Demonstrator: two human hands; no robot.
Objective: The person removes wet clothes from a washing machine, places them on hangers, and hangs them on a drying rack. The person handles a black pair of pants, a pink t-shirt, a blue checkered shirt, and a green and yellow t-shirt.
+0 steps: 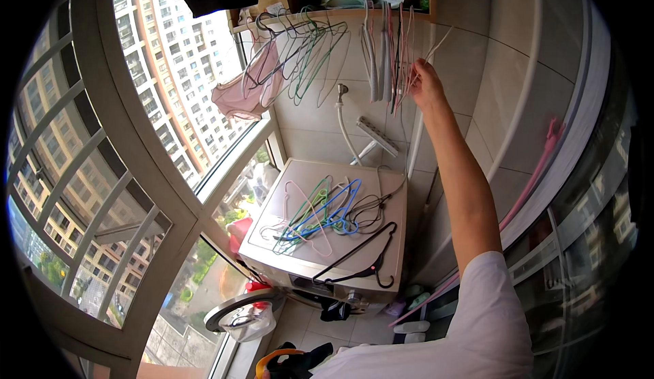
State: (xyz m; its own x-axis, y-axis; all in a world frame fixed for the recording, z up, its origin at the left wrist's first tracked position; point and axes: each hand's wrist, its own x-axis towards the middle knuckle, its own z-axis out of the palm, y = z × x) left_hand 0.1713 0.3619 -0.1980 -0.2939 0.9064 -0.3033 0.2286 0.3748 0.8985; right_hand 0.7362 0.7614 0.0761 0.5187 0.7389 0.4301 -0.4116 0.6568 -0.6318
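Raised at the upper right, my right hand (425, 84) has its fingers closed on a thin pale hanger (438, 46) at the right end of a hanging row. Beside it hang several grey, pink and black clothes hangers (386, 57). Only a bit of my left hand (265, 374) shows at the bottom edge, against a bundle of black cloth with a yellow-orange band (278, 361), which it seems to hold. Farther left on the rail, green and dark wire hangers (311, 62) hang near a pink pair of underpants (245, 93).
Blue, green and pink hangers (327, 210), a cable and a black hanger (375, 266) lie on a front-loading washing machine (301, 174), its round door (245, 312) swung out. Windows (173, 62) line the left. A pink pole (531, 187) leans at right. Slippers (411, 327) lie below.
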